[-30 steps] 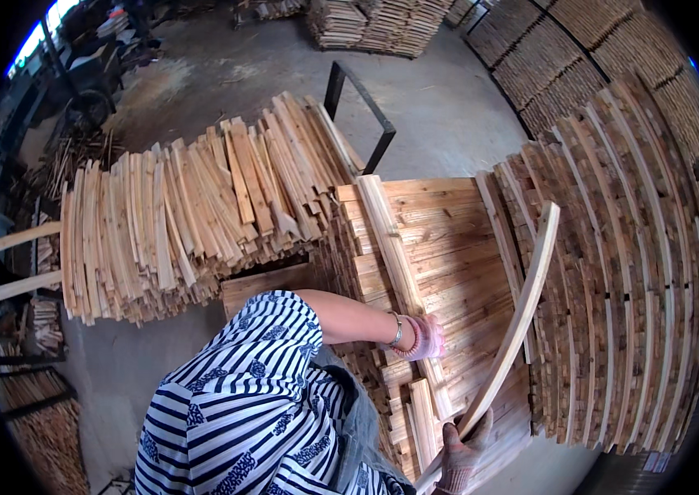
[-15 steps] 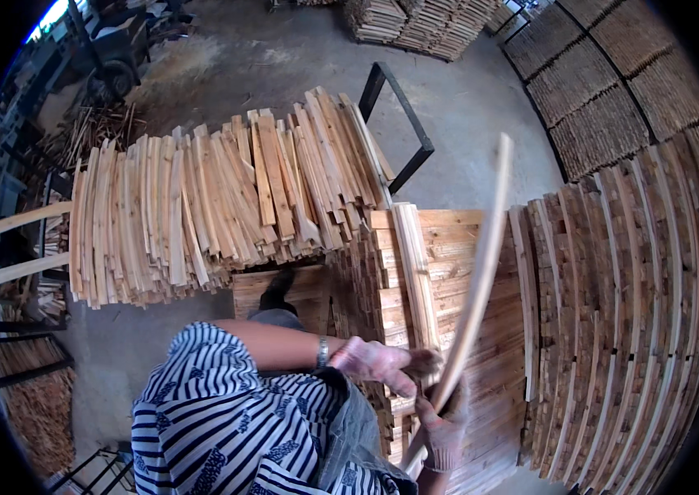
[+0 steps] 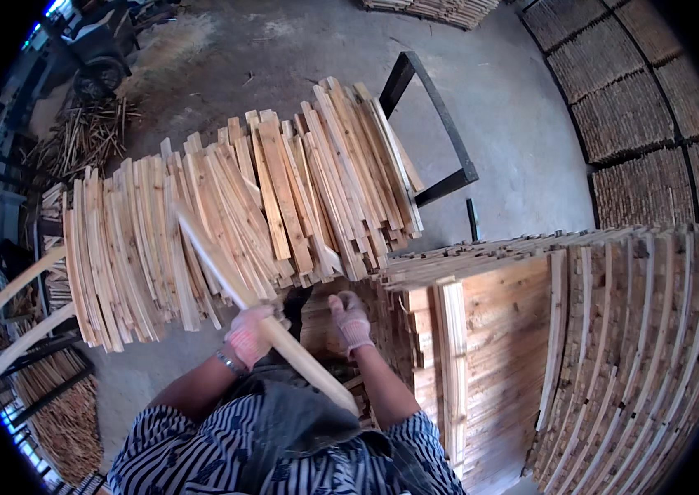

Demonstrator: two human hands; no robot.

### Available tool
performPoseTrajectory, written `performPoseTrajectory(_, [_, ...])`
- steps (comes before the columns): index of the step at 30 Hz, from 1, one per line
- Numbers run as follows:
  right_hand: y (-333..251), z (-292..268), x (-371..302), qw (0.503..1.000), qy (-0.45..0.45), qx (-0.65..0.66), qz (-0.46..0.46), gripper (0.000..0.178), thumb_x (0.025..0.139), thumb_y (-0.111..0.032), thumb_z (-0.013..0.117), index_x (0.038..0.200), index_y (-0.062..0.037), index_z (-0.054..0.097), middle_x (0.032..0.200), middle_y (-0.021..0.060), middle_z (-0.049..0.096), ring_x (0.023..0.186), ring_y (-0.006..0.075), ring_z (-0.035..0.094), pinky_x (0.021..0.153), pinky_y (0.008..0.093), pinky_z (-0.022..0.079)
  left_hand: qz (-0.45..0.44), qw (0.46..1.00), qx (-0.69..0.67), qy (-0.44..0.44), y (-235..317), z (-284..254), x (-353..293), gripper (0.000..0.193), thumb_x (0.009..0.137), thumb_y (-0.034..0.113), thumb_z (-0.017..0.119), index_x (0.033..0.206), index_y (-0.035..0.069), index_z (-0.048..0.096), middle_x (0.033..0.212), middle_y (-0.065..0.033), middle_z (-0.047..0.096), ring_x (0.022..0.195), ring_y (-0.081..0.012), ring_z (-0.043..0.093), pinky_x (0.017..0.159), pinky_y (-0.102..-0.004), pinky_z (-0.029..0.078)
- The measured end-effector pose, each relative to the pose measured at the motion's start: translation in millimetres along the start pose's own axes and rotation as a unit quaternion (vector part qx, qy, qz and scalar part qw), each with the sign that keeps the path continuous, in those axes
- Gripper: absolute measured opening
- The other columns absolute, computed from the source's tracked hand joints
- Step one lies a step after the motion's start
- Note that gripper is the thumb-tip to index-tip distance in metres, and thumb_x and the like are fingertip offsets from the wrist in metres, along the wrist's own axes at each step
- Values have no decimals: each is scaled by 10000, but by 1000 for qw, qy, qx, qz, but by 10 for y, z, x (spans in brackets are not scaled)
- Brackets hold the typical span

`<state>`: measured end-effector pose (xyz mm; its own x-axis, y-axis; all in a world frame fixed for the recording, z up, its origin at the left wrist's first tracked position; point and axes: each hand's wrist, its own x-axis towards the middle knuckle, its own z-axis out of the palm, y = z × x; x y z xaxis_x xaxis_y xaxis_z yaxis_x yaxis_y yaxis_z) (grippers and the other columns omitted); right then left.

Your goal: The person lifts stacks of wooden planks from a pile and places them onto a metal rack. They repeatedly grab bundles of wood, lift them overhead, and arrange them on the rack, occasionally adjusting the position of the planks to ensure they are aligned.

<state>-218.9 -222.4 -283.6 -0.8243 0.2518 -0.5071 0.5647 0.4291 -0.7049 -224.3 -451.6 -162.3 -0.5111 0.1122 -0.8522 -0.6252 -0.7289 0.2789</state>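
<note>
My left hand (image 3: 250, 334), in a pinkish-white work glove, is closed round a wooden slat (image 3: 300, 360). The slat lies at a slant, from above the pile on the left down to my apron, and its far end is blurred. To the right of it, my right hand (image 3: 351, 320), gloved too, is raised with thumb and fingers partly curled but apart, holding nothing that I can see. In front of both hands lies a wide pile of loose wooden slats (image 3: 192, 223). At my right stands a neat stack of slats (image 3: 506, 313), with a narrow upright bundle (image 3: 452, 355) along its near side.
A black metal frame (image 3: 440, 124) stands beyond the pile's right end. Tall stacks of slats (image 3: 630, 346) fill the right side, with more racked stacks (image 3: 621, 115) at the back right. Scrap sticks (image 3: 89, 128) lie on the concrete floor at the far left.
My hands have moved left from the neat stack to in front of the loose pile. The slat has swung from upright right to a leftward slant, now in my left hand; my right hand has let go.
</note>
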Motion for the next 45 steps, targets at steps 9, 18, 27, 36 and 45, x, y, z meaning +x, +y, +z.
performPoseTrajectory(9, [0,416,1404,935,70,-263,226,644,793,-453,766,1325,-149,567,1317,190,556,1229,402,552,1001,489,496,38,991,99,79,452,-679,296,307,942,189,601,1186,6,564,976,-106,615,901,-274,643,828,-449,571])
performPoseTrajectory(18, [-275,248,1052,947,-18,-320,-33,262,850,-296,663,1026,-102,651,949,173,701,887,372,697,822,479,561,30,995,65,71,465,-476,761,229,915,131,620,1114,20,614,997,-112,666,891,-268,673,795,-406,584])
performPoseTrajectory(27, [-1046,-8,-169,985,-169,-21,5,483,981,-327,514,1394,-100,408,1151,313,614,1080,493,585,918,531,470,-17,992,108,-60,559,58,1539,224,940,208,665,1099,55,626,968,-104,679,847,-252,665,767,-430,568])
performPoseTrajectory(36, [-1237,-179,-726,948,-250,-189,-62,627,1011,-384,489,1521,-73,299,1257,288,541,1118,479,547,950,510,467,-80,992,87,-41,540,266,1533,368,969,413,643,1100,69,623,896,-109,689,776,-278,676,650,-440,559])
performPoseTrajectory(45, [-1949,-277,-368,951,-205,-130,-191,729,895,-369,681,1473,-80,343,1323,269,536,1219,435,533,1022,473,447,56,976,130,-163,1325,624,684,331,941,227,660,1193,18,614,1086,-121,690,999,-264,680,860,-396,563])
